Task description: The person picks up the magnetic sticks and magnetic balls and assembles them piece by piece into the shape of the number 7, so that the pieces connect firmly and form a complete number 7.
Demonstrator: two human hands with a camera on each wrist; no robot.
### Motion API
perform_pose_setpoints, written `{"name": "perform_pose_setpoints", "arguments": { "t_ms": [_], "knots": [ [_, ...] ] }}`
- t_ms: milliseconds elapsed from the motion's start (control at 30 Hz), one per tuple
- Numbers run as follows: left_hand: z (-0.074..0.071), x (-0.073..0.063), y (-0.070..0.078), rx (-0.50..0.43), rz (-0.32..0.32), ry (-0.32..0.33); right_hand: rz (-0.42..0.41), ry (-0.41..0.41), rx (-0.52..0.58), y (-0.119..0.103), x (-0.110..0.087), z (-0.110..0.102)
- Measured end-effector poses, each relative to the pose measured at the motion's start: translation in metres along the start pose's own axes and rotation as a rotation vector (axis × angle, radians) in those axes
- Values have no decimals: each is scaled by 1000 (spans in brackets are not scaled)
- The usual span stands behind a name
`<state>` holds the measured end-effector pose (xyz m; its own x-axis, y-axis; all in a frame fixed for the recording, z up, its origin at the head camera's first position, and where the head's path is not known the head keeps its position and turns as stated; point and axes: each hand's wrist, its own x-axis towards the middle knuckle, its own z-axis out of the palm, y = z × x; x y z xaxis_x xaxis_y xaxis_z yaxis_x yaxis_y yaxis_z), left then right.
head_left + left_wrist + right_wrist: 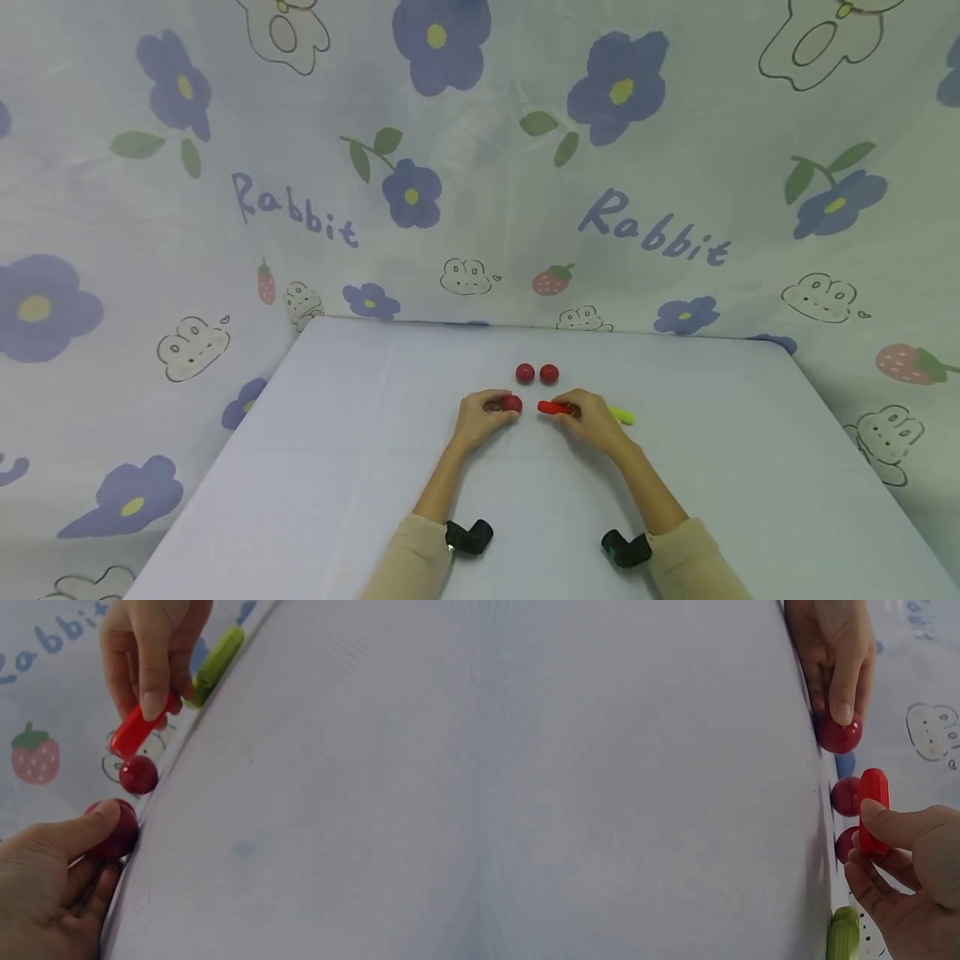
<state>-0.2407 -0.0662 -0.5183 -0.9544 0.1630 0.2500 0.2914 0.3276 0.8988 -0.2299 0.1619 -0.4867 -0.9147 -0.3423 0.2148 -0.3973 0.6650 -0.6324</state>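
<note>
Sleeves (412, 560) show in head view only; left hand (477, 421) grips red ball (513, 403), right hand (597, 422) pinches red stick (551, 407).

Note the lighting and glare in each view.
Head view: brightest and evenly lit, the table pale; left wrist view: dimmer and greyer, with a small glint on the loose ball; right wrist view: also dim, a glint on the held ball, soft grey shading on the table near the green stick.
</note>
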Motion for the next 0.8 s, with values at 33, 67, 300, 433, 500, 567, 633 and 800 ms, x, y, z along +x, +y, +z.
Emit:
{"name": "perform_pose_setpoints", "arguments": {
  "t_ms": [33, 67, 300, 433, 500, 567, 633, 800],
  "knots": [
    [0, 0, 0, -1, 2, 0, 1, -2, 0, -1, 1, 1],
    [0, -1, 0, 1, 4, 0, -3, -2, -1, -2, 1, 2],
    [1, -1, -2, 11, 9, 1, 10, -14, -19, -5, 4, 9],
    [2, -1, -3, 19, 16, -2, 26, -16, -17, -6, 6, 11],
    [2, -1, -4, 19, 17, 1, 34, -16, -13, -7, 7, 12],
    [2, -1, -4, 17, 22, 4, 37, -18, -14, -7, 7, 12],
    [3, -1, -4, 18, 18, 8, 35, -18, -15, -7, 8, 13],
    [3, -1, -3, 33, 27, 16, 11, -15, -7, -6, 10, 14]
  ]
}}
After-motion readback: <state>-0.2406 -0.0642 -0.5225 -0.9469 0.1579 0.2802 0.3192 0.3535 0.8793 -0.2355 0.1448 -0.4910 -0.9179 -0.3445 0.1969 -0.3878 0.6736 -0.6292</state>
